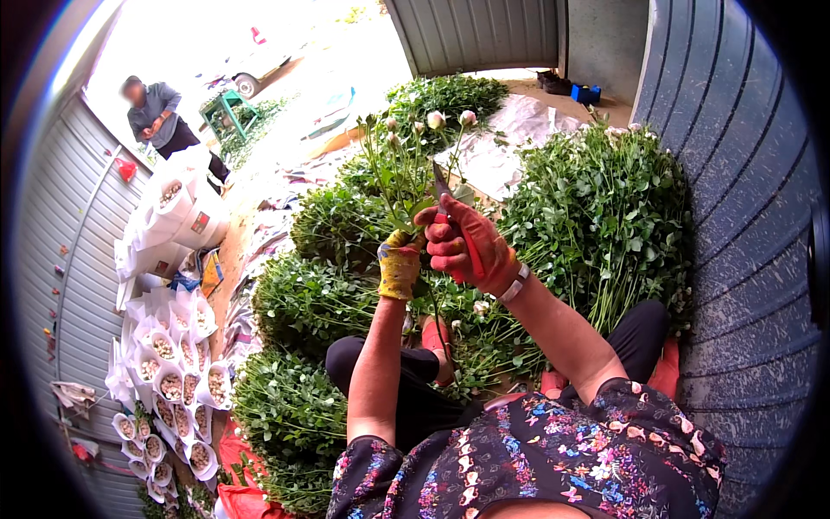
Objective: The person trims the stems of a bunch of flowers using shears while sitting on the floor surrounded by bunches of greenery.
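Observation:
My left hand (400, 265), in a yellow patterned work glove, is closed around the stem of a rose spray (402, 175) with pale pink blooms and buds at its top. The stem runs down below the fist towards my shoes. My right hand (472, 246), in a red-coated glove, grips red-handled pruning shears (475, 252). Their dark blades point up beside the spray's stems and leaves, just right of my left hand. Whether the blades touch a stem cannot be told. A loose pale rose (480, 307) lies among greenery below my hands.
Heaps of cut rose stems (596, 220) lie to the right, and more leafy bundles (305, 298) to the left. Paper-wrapped rose bunches (172, 386) stand along the left wall. A person (162, 120) stands at the upper left near a green stool (230, 113). A corrugated metal wall (746, 227) rises at the right.

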The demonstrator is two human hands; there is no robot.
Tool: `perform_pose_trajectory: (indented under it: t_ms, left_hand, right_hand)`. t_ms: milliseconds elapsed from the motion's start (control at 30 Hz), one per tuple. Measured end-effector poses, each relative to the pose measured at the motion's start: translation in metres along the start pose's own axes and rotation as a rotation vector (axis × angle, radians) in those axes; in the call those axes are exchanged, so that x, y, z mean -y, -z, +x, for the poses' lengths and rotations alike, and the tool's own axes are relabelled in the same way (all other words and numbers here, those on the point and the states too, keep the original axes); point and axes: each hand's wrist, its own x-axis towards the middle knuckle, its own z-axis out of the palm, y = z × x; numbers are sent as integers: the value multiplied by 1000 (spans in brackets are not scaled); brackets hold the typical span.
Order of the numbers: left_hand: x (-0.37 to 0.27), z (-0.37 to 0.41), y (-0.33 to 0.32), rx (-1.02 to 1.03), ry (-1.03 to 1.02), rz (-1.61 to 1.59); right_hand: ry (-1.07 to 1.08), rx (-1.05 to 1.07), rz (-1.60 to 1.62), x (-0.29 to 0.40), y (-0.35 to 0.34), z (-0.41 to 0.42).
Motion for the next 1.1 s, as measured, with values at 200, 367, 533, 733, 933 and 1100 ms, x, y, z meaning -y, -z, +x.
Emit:
perform_pose_trajectory:
  t_ms: [200,367,533,733,933,1100]
  left_hand:
    - [-20,2,6,-158,-127,308]
    - [-34,11,15,-293,-323,495]
    - [-22,17,28,-148,-335,264]
    - [9,16,54,-53,-204,10]
    - [13,15,46,838,165,-1415]
    - [6,7,42,730,240,-1329]
  right_hand:
    - [215,-175,-439,-14,-40,-23]
    - [73,-136,-581,-18,-59,-24]
    - [-156,-122,-647,-34,-56,-12]
    - [-151,-104,-591,-41,-46,12]
    - [-171,-97,-521,-32,-38,29]
    - [-225,-156,-454,-29,-33,26]
